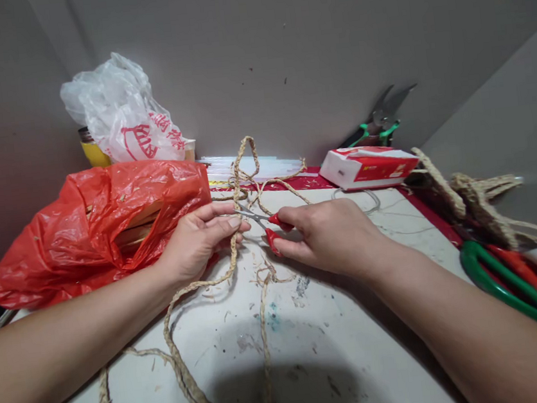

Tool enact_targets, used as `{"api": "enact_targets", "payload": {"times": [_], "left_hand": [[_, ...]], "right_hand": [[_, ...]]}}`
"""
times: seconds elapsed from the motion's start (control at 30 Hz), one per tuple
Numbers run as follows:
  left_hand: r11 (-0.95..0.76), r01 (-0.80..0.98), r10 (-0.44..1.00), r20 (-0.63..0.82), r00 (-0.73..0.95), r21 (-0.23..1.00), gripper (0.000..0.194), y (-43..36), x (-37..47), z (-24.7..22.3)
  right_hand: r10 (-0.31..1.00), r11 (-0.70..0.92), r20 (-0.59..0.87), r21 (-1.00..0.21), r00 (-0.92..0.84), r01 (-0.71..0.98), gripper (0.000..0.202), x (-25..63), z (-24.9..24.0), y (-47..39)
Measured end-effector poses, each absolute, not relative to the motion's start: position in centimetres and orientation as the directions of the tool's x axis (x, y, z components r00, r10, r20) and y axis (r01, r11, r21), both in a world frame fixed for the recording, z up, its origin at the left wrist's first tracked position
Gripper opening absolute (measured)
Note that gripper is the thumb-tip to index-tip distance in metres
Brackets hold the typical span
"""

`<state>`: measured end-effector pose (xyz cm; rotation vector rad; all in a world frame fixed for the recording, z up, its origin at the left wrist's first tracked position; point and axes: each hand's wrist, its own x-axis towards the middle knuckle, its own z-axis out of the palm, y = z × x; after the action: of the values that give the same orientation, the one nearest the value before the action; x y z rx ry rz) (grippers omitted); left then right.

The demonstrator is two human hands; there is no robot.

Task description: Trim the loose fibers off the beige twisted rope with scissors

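A braided straw rope (232, 265) runs up from the near edge of the table and loops above my hands. My left hand (205, 238) pinches it between thumb and fingers at mid-table. Through the handles of small red-handled scissors (273, 240) go the fingers of my right hand (333, 236). The blades point left and lie at the rope, just beside my left fingertips; they look slightly apart. Below the scissors, a thinner straw strand (263, 322) with a frayed knot lies on the white table.
On the left sit a red plastic bag (60, 244) with wooden pieces and a white bag (115, 109). A tissue pack (368, 167), pruning shears (382, 117) and clear sticks (264, 164) are at the back. Green-handled scissors (511, 290) and straw bundles (479, 200) lie right.
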<state>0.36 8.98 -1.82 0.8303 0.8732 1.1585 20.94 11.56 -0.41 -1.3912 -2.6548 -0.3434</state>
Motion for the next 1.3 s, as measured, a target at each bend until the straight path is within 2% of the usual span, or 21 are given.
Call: {"api": "enact_targets", "payload": {"times": [0.17, 0.67, 1.03, 1.3], "left_hand": [[0.168, -0.358, 0.985, -0.139, 0.106, 0.919, 0.028, 9.02, 0.34, -2.15], [0.167, -0.360, 0.986, -0.147, 0.083, 0.918, 0.024, 9.15, 0.38, -2.10], [0.160, -0.340, 0.987, -0.141, 0.080, 0.927, 0.023, 9.12, 0.41, -2.42], [0.138, -0.310, 0.990, -0.124, 0.064, 0.941, 0.022, 9.10, 0.45, -2.22]], "right_hand": [[0.813, 0.515, 0.184, 0.217, -0.553, 0.829, 0.035, 20.84, -0.28, 11.64], [0.802, 0.533, 0.221, 0.151, -0.554, 0.832, 0.035, 21.17, -0.57, 12.05], [0.802, 0.518, 0.188, 0.253, -0.567, 0.817, 0.038, 20.80, -0.38, 11.62], [0.808, 0.521, 0.183, 0.221, -0.559, 0.825, 0.038, 20.83, -0.27, 11.51]]}}
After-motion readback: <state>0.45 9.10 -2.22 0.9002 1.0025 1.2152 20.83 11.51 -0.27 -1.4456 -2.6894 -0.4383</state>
